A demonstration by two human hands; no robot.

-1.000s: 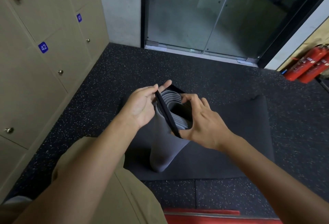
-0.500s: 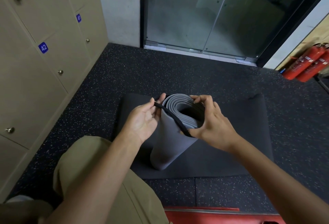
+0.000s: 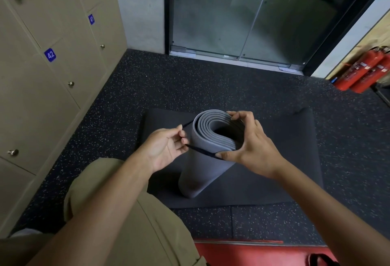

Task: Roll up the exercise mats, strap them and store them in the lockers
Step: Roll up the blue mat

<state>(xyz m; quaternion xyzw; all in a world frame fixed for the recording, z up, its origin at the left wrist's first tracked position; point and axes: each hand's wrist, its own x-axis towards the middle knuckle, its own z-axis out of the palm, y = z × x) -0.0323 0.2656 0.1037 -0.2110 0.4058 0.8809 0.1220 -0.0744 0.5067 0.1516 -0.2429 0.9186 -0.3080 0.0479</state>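
Down on the speckled floor (image 3: 190, 84), just in front of my knee, I have the rolled grey mat (image 3: 207, 160) standing on end on a second, dark mat (image 3: 295, 160) that lies flat and unrolled. My left hand (image 3: 166, 149) has its grip pinched narrow on the black strap (image 3: 202, 152), which runs across the near side of the roll just under its top edge. My right hand (image 3: 249, 145) pinches the strap's other stretch with the thumb, while its fingers (image 3: 236, 115) hook over the far rim of the roll, so this grip holds both strap and mat.

I judge the loop is being worked over the top of the roll and is not yet snug. The coils look loose at the centre, with an open gap there, so if I ease the right hand, the roll could spring wider and the strap may no longer fit. The strap sits so near the top that a careless pull could slip it straight off. The roll leans a little and rests on a soft mat, so a hard tug leftward could topple it. The lockers (image 3: 52, 65) on the left are all closed, and the flat mat is untouched.
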